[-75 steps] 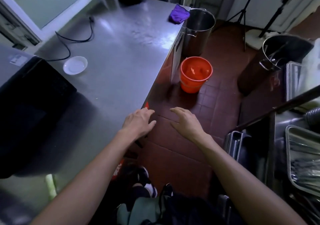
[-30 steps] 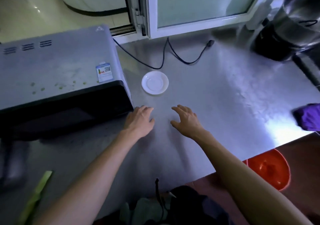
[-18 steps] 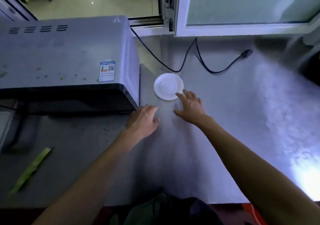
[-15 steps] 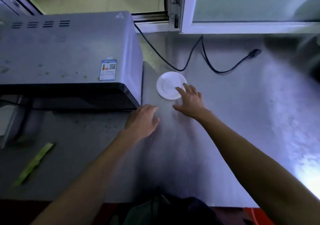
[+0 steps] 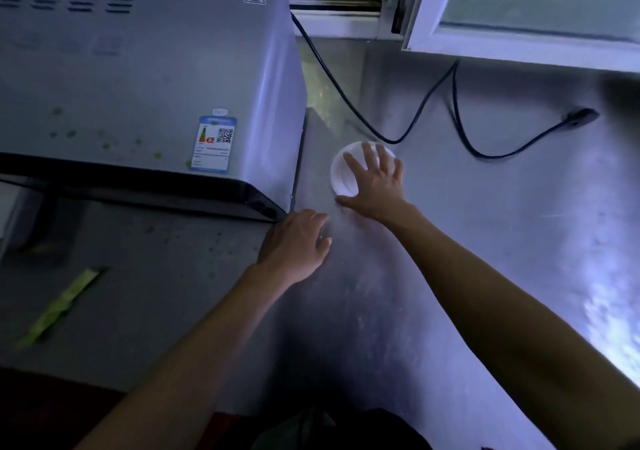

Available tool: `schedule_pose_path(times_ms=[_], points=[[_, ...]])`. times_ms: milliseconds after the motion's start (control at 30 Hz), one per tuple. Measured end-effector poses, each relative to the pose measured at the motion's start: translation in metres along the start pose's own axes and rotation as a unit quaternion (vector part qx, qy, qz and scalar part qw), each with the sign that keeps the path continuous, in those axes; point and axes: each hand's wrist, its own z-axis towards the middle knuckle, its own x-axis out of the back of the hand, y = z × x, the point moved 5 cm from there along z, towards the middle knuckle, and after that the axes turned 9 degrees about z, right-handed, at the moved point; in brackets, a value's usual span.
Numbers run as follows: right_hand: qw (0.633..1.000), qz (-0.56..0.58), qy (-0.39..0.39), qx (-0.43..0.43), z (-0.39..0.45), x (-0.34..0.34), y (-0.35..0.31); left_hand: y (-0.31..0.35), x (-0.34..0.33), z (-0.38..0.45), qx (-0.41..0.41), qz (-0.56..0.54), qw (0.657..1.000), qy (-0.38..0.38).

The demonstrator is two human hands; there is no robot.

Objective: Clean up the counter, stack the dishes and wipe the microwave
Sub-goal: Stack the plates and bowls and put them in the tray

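Note:
A small white plate point(image 5: 341, 176) lies on the steel counter point(image 5: 485, 241) just right of the grey microwave point(image 5: 138, 79). My right hand point(image 5: 375, 183) is spread over the plate, fingers apart and covering its right half, thumb at its near rim; it has no closed grip on it. My left hand point(image 5: 294, 241) rests flat on the counter by the microwave's front right corner, holding nothing. Green specks dot the microwave's top.
A black power cord point(image 5: 433, 103) runs from behind the microwave across the counter to a plug point(image 5: 581, 117). A green vegetable strip point(image 5: 62, 304) lies at the near left. Small crumbs speckle the counter before the microwave. A window frame point(image 5: 519, 51) borders the back.
The view swung from the floor and bucket to the counter. My right hand reached forward from the bare counter onto the white plate. My left hand stayed by the microwave corner.

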Motion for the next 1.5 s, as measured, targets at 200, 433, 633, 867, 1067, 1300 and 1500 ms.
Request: schedule_pose_path(times_ms=[200,433,633,867,1067,1300,1500], points=[[0.999,-0.009,-0.031,-0.022,0.016,-0.004,0.003,0.004,-0.011,0.004,-0.01,-0.001,1.0,-0.014],[0.997,-0.022,-0.059,-0.043,-0.006,-0.011,-0.001,0.001,-0.009,-0.007,-0.019,0.0,1.0,-0.012],[0.997,-0.005,-0.048,-0.061,-0.064,-0.023,-0.013,-0.015,-0.01,-0.039,-0.012,0.0,1.0,-0.008],[0.998,0.0,-0.055,-0.018,-0.142,-0.049,-0.058,-0.054,-0.024,-0.086,0.017,-0.013,1.0,0.0],[0.998,-0.022,-0.058,0.009,-0.172,-0.064,-0.122,-0.101,-0.029,-0.134,0.033,-0.028,0.999,0.027],[0.995,-0.058,-0.059,0.051,-0.193,-0.097,-0.232,-0.203,-0.044,-0.217,0.064,-0.048,0.996,0.034],[0.991,-0.069,-0.058,0.096,-0.215,-0.136,-0.35,-0.307,-0.063,-0.305,0.125,-0.078,0.987,0.065]])
